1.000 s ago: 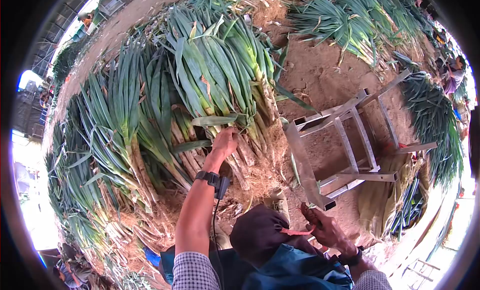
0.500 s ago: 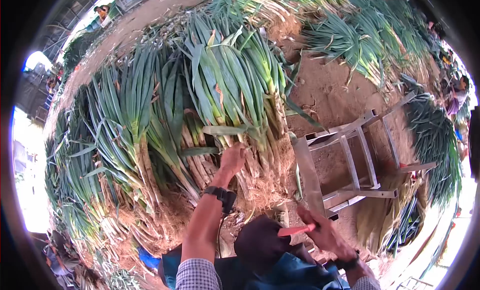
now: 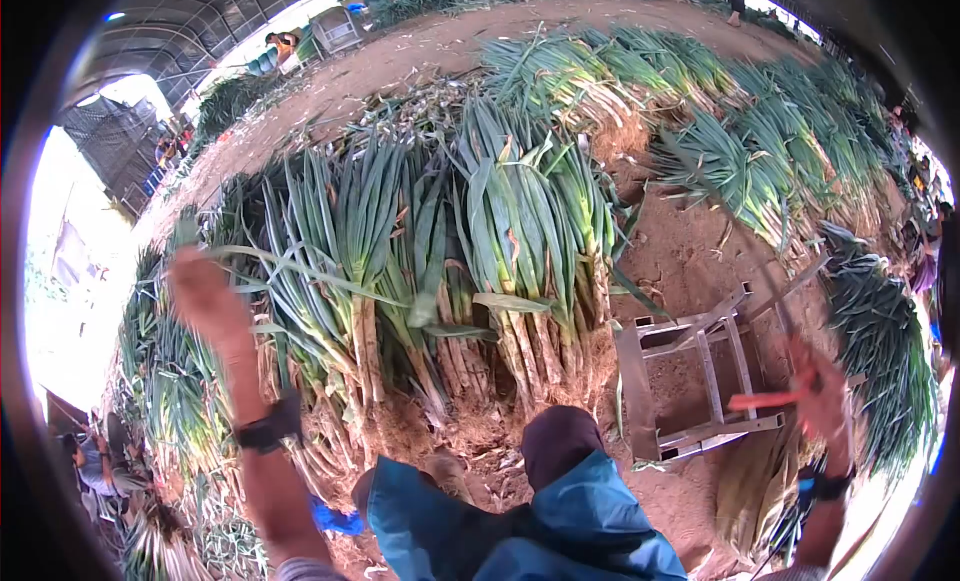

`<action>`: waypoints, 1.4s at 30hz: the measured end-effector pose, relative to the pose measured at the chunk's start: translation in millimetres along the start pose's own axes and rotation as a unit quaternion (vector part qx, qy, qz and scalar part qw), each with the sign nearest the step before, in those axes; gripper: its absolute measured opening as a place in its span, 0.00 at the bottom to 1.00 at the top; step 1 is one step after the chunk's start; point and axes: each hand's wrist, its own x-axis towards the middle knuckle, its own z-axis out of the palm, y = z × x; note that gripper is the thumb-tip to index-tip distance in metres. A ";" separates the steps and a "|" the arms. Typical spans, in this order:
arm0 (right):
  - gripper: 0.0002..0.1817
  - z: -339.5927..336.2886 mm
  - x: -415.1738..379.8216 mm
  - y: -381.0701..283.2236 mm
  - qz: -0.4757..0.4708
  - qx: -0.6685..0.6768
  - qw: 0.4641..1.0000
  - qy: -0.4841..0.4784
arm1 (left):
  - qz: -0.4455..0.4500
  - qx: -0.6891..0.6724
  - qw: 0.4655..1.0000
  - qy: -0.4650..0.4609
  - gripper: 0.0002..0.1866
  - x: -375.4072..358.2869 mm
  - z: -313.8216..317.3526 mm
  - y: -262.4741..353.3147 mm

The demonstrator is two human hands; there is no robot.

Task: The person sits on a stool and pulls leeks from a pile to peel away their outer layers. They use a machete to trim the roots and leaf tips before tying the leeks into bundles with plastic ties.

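My left hand (image 3: 208, 296), blurred by motion, is raised at the left with its fingers closed; a long pale green leaf (image 3: 300, 266) trails rightward from its fingers. At the right, my right hand (image 3: 822, 393) is closed around a red object (image 3: 765, 400), whose full shape is unclear. A thin dark strip (image 3: 752, 246) runs up and left from near that hand. Between my hands stands a row of large leek bundles (image 3: 520, 231), roots down and leaves up, with a loose leaf (image 3: 512, 303) across one bundle.
A metal frame (image 3: 637, 396) lies on the soil right of the bundles, near my knees (image 3: 562, 446). More leeks (image 3: 740, 171) cover the upper right, and others (image 3: 870, 341) the right side. A blue scrap (image 3: 337, 518) is at lower left. People (image 3: 95, 466) are at the edges.
My left hand has moved from the middle bundle far to the left, and my right hand has moved up and right with the red object. The view has shifted, showing more of the background.
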 end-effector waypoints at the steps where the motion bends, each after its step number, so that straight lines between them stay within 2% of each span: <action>1: 0.17 -21.0 21.1 6.9 -0.001 0.065 0.998 -0.004 | 0.024 -0.023 0.997 0.068 0.09 36.8 -41.2 22.8; 3: 0.15 -37.4 62.0 3.7 -0.082 0.087 0.993 0.006 | 0.050 -0.058 0.994 0.075 0.12 62.5 -81.5 33.5; 5: 0.14 -19.0 111.7 -7.3 -0.237 -0.037 0.969 0.065 | 0.097 0.090 0.991 0.032 0.14 41.3 -83.5 16.3; 6: 0.14 5.0 138.4 0.5 -0.195 0.079 0.977 0.022 | 0.117 0.166 0.979 0.004 0.15 19.7 -82.3 -0.7; 7: 0.13 29.1 165.1 8.3 -0.147 0.195 0.970 -0.011 | 0.033 0.119 0.978 -0.166 0.17 -11.0 -82.1 -28.5; 8: 0.13 66.0 180.2 -9.3 -0.018 0.303 0.950 -0.077 | 0.079 0.047 0.968 -0.234 0.17 -51.5 -64.1 -50.3; 9: 0.13 102.9 195.3 -27.0 0.123 0.400 0.901 -0.111 | -0.037 0.120 0.931 -0.343 0.21 -94.8 -55.4 -74.0; 10: 0.12 145.6 202.4 -46.9 0.119 0.343 0.927 -0.089 | 0.076 0.150 0.891 -0.421 0.22 -121.1 -46.6 -54.8; 11: 0.17 191.5 226.2 -21.8 0.145 0.443 0.876 -0.126 | -0.180 0.099 0.817 -0.539 0.22 -132.2 -29.3 -23.6; 12: 0.17 223.6 225.7 -31.5 0.142 0.487 0.849 -0.144 | -0.305 -0.034 0.789 -0.532 0.22 -158.4 -17.8 -33.1; 13: 0.16 256.6 228.5 -28.2 0.177 0.558 0.797 -0.151 | -0.421 -0.165 0.733 -0.508 0.23 -203.0 -8.4 -56.6; 14: 0.16 287.2 236.4 -9.9 0.187 0.600 0.755 -0.186 | -0.336 -0.101 0.728 -0.589 0.21 -206.8 4.0 -34.5; 16: 0.15 324.1 228.1 0.8 0.203 0.637 0.718 -0.194 | -0.124 0.017 0.700 -0.703 0.22 -214.6 28.5 9.6; 17: 0.15 336.4 223.9 6.7 0.209 0.654 0.699 -0.199 | -0.009 -0.019 0.732 -0.680 0.20 -226.6 42.1 15.9; 19: 0.14 350.7 220.6 26.3 0.233 0.679 0.666 -0.206 | -0.056 -0.017 0.626 -0.778 0.15 -219.6 75.5 45.2; 22: 0.13 357.2 223.0 39.4 0.248 0.710 0.625 -0.209 | -0.034 0.026 0.574 -0.818 0.12 -255.8 138.8 51.1; 24: 0.14 359.1 233.6 39.6 0.226 0.723 0.612 -0.226 | -0.039 -0.028 0.639 -0.768 0.15 -299.7 183.8 41.3; 27: 0.22 368.9 257.6 25.6 0.168 0.746 0.608 -0.215 | -0.038 -0.117 0.724 -0.679 0.15 -350.4 228.5 44.2; 28: 0.26 372.0 266.6 23.2 0.145 0.756 0.595 -0.230 | -0.091 -0.154 0.717 -0.674 0.19 -378.7 245.8 34.4; 29: 0.26 370.2 276.3 24.0 0.140 0.761 0.590 -0.230 | -0.145 -0.189 0.708 -0.664 0.24 -406.2 262.8 25.0; 31: 0.26 380.7 290.5 22.6 0.139 0.774 0.568 -0.241 | -0.087 -0.107 0.693 -0.708 0.25 -390.5 276.3 41.9; 32: 0.26 381.2 289.6 29.6 0.112 0.790 0.526 -0.294 | -0.244 -0.253 0.642 -0.682 0.24 -405.4 275.2 34.9; 33: 0.19 392.9 299.7 31.6 0.119 0.775 0.545 -0.298 | -0.437 -0.422 0.532 -0.590 0.23 -419.7 271.6 29.5; 34: 0.12 394.1 305.0 26.7 0.136 0.677 0.688 -0.224 | -0.564 -0.520 0.419 -0.487 0.21 -432.4 266.6 26.2; 35: 0.08 397.3 314.1 21.5 0.145 0.429 0.879 -0.153 | -0.625 -0.501 0.422 -0.424 0.16 -434.6 266.6 28.7; 36: 0.09 399.0 321.8 26.4 0.152 0.226 0.955 -0.116 | -0.678 -0.481 0.427 -0.355 0.11 -436.6 268.1 31.3; 37: 0.07 403.4 337.4 60.3 0.091 0.163 0.975 -0.118 | -0.437 -0.329 0.656 -0.519 0.09 -427.2 272.4 39.4; 38: 0.10 410.4 354.5 96.0 0.030 0.098 0.988 -0.113 | -0.171 -0.060 0.812 -0.555 0.09 -418.9 278.3 45.1; 40: 0.16 416.5 377.7 137.9 0.016 0.118 0.988 -0.098 | -0.133 -0.025 0.849 -0.511 0.10 -434.5 284.5 43.5; 42: 0.19 368.0 346.8 89.1 0.052 0.155 0.973 -0.166 | -0.109 -0.018 0.865 -0.490 0.12 -447.7 281.0 40.8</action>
